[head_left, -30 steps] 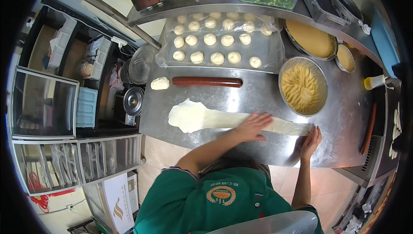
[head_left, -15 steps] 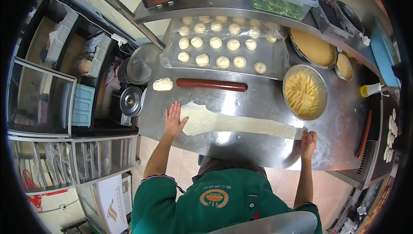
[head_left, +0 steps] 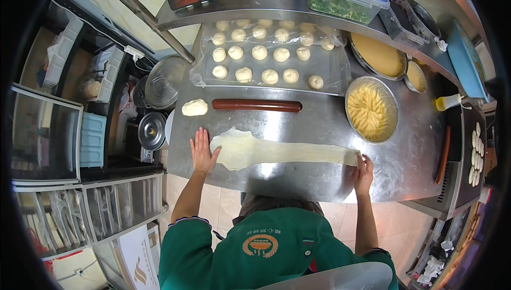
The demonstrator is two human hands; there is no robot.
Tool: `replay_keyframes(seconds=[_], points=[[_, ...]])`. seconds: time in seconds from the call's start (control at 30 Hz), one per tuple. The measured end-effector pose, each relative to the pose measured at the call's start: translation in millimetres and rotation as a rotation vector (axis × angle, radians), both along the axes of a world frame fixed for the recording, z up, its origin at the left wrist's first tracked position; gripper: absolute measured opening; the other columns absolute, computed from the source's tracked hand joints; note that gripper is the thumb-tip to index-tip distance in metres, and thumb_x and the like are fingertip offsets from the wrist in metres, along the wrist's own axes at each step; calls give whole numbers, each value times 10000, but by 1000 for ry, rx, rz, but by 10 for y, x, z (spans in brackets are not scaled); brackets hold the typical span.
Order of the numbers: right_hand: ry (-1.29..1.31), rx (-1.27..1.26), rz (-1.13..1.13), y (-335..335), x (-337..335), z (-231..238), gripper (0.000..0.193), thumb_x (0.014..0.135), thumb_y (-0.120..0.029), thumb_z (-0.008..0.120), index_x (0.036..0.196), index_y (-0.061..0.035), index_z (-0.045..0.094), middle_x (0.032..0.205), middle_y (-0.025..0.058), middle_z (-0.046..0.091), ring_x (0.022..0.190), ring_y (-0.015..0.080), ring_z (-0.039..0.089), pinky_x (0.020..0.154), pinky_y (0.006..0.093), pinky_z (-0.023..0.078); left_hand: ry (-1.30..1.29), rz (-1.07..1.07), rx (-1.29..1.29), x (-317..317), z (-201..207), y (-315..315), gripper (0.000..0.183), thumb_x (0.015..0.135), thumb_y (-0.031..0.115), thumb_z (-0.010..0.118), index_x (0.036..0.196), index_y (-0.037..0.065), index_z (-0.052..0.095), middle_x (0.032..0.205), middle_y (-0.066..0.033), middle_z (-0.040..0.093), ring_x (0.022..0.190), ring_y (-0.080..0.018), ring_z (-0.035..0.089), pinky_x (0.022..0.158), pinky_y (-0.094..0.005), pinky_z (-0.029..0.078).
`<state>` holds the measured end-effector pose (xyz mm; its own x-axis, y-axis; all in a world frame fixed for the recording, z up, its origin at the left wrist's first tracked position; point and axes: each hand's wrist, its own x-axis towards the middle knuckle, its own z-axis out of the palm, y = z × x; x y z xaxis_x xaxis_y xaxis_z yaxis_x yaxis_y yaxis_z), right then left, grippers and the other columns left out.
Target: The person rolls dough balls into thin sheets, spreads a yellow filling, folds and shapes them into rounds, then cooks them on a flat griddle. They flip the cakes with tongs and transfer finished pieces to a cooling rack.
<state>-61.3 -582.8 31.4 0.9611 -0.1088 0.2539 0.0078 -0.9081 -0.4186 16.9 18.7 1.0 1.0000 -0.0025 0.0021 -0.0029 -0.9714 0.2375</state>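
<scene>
A long, thin sheet of dough [head_left: 287,151] lies across the steel table, broad and ragged at its left end and narrow toward the right. My left hand [head_left: 203,154] rests flat with fingers spread, beside the wide end and its thumb by the dough's edge. At the narrow end, my right hand [head_left: 363,174] has its fingertips closed on the dough's tip. Beyond the sheet lies a dark red rolling pin [head_left: 257,105]. An oblong lump of pale dough [head_left: 195,107] sits left of the pin.
A tray [head_left: 239,83] of round dough balls under plastic film stands at the back. Right of it are a bowl of yellow filling [head_left: 371,110] and a wide pan [head_left: 380,55]. A steel shelf [head_left: 245,10] overhangs the far side; a griddle [head_left: 464,170] with flat cakes stands right.
My right hand has come leftward with the narrow end of the dough, and the strip looks shorter. My left hand stays flat by the wide end. The whole view has shifted slightly.
</scene>
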Motion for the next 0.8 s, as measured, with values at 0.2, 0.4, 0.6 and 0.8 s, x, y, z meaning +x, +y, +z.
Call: replay_keyframes(seconds=[0.2, 0.4, 0.6, 0.8], points=[[250, 260, 38, -8, 235, 186, 258, 774, 78, 589, 1008, -18, 639, 1077, 152, 606, 1042, 360, 590, 868, 418, 507, -1, -15, -29, 4, 46, 3, 934, 896, 443, 653, 1602, 37, 196, 1684, -151, 159, 1556, -325, 139, 1249, -526, 63], [-201, 253, 144, 590, 162, -81, 505, 865, -11, 608, 1364, -21, 529, 1437, 273, 466, 1338, 455, 440, 1168, 504, 337, -14, -21, -47, -17, 25, 18, 942, 885, 420, 670, 1604, 41, 194, 1681, -161, 163, 1554, -336, 145, 1248, -526, 72], [-6, 186, -23, 1002, 82, -179, 521, 909, 17, 519, 1427, 11, 477, 1473, 270, 459, 1359, 488, 425, 1176, 533, 316, -91, -61, -54, 56, 27, 224, 954, 871, 440, 690, 1595, 33, 220, 1681, -151, 164, 1553, -328, 146, 1248, -526, 72], [23, -57, 150, 956, 43, -86, 568, 825, 34, 564, 1385, -60, 574, 1442, 194, 535, 1306, 410, 517, 1091, 466, 444, -58, 15, -66, 32, 13, 355, 952, 863, 411, 703, 1592, 31, 223, 1681, -154, 159, 1553, -327, 145, 1248, -530, 73]])
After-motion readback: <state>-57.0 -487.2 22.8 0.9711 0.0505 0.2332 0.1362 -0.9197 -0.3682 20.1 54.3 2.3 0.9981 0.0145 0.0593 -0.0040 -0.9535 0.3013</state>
